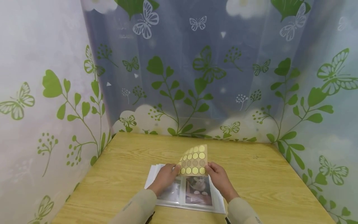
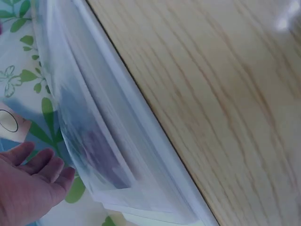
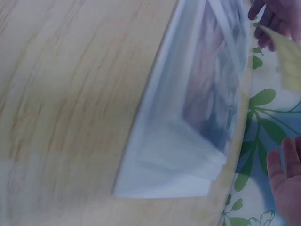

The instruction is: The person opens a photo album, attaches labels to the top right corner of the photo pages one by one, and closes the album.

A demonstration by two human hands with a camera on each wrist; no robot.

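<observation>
A sheet of round gold stickers [image 1: 195, 157] is held up over an open photo album [image 1: 219, 202]. One row on the sheet shows bare brown circles, and its upper left side curls. My left hand [image 1: 165, 176] pinches the lower left edge with the thumb on the front. At the lower right edge, my right hand [image 1: 221, 180] holds the sheet between thumb and fingers. A cat photo [image 1: 199, 193] fills the album's right page, while my left hand and forearm partly cover the left page. The left wrist view shows a corner of the sheet [image 2: 11, 123] beyond the fingers.
The album lies on a wood-grain table [image 1: 257, 174] near its front edge. Patterned curtains [image 1: 179, 77] with leaves and butterflies stand behind the table and along both sides. Clear sleeve pages [image 3: 188, 150] rise from the album's cover in the right wrist view.
</observation>
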